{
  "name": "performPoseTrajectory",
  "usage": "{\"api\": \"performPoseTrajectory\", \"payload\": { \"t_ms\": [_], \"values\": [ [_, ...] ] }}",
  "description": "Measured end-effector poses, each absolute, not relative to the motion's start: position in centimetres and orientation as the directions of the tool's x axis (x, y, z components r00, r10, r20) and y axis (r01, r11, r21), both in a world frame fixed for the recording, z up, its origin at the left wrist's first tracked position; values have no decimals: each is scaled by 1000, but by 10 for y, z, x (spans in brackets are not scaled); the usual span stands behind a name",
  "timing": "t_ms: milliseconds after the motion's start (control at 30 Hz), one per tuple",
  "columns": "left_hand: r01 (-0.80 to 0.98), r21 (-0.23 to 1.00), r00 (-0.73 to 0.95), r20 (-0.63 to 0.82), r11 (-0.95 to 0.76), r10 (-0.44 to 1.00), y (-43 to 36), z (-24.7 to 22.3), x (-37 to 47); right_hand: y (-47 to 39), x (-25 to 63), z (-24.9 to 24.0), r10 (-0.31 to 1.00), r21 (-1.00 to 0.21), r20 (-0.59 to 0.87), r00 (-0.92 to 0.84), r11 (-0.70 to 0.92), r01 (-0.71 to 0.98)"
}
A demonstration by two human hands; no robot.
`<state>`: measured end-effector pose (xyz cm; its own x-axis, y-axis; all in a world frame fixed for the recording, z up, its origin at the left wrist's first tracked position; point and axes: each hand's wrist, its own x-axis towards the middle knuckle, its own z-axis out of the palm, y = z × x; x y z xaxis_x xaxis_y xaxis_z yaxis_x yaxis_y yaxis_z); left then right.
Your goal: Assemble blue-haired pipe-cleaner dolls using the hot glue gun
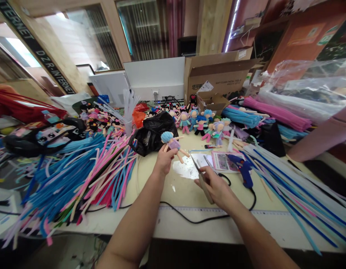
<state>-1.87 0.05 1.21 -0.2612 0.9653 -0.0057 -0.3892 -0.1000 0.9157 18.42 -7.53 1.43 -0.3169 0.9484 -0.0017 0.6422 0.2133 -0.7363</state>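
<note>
My left hand (165, 160) pinches a small doll (173, 144) made of fuzzy pipe cleaners, with light blue hair, a lilac body and beige limbs. The doll is tilted, its legs pointing down to the right. Close by on the right, my right hand (213, 185) is closed around a slim grey metal tool (200, 172) with a long pointed tip. That tip is near the doll's legs; whether it touches them I cannot tell. Under the hands lies a white sheet (185, 170) with dark specks. Scissors with a black handle (225, 179) lie beside my right hand, partly hidden by it.
A blue glue gun (243, 170) with a black cord (189, 221) lies right. Pipe cleaners fill the left (69, 179) and right (298, 198) sides. Several finished dolls (200, 123) stand behind, near a black plastic bag (153, 130) and a cardboard box (214, 76). A ruler strip edges the table.
</note>
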Motion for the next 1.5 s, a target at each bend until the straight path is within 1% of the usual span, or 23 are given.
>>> {"api": "performPoseTrajectory", "payload": {
  "t_ms": [33,100,167,200,233,267,300,333,367,400,467,533,600,733,933,1133,1267,1500],
  "values": [
    [-397,911,-271,-2,-110,963,1,13,-22,-78,188,17,944,-665,-13,-328,237,709],
    [-415,901,-270,13,-128,963,1,16,-27,-82,194,21,933,-479,-25,-359,304,823],
    [-427,894,-241,34,-137,970,0,19,-29,-85,199,26,916,-287,-58,-397,366,885],
    [-434,890,-222,48,-143,974,-1,20,-29,-85,199,29,910,-213,-76,-408,385,898],
    [-443,884,-202,62,-147,977,-2,20,-28,-83,199,34,909,-166,-87,-408,391,905],
    [-452,879,-183,75,-152,980,-4,21,-27,-80,198,39,913,-153,-77,-400,386,910],
    [-459,875,-164,88,-155,983,-6,22,-26,-75,196,45,918,-180,-39,-396,383,906],
    [-464,872,-146,101,-158,984,-7,23,-24,-68,192,51,921,-250,14,-390,381,890],
    [-465,871,-127,109,-157,986,-9,23,-22,-60,188,57,922,-357,78,-380,382,853],
    [-461,874,-109,115,-153,987,-11,24,-21,-51,184,61,915,-488,140,-377,395,778],
    [-447,883,-69,124,-142,990,-13,24,-19,-32,173,64,918,-730,230,-323,382,567],
    [-434,892,-24,129,-127,991,-14,23,-18,-16,162,61,932,-865,232,-278,328,379],
    [-420,900,9,130,-114,991,-14,21,-17,-6,154,53,942,-931,186,-279,260,256],
    [-377,921,23,112,-95,993,-13,17,-17,0,149,37,945,-979,105,-310,154,137],
    [-323,944,50,80,-60,996,-13,14,-13,-2,153,29,950,-993,83,-302,105,60],
    [-323,945,103,89,-51,991,-13,11,-12,-4,154,32,960,-996,59,-272,77,56],
    [-321,946,97,70,-35,993,-13,13,-10,-2,154,28,959,-995,69,-276,88,56],
    [-216,976,63,50,-35,997,-12,12,-9,-1,154,23,961,-986,71,-267,108,129]
  ]
}}
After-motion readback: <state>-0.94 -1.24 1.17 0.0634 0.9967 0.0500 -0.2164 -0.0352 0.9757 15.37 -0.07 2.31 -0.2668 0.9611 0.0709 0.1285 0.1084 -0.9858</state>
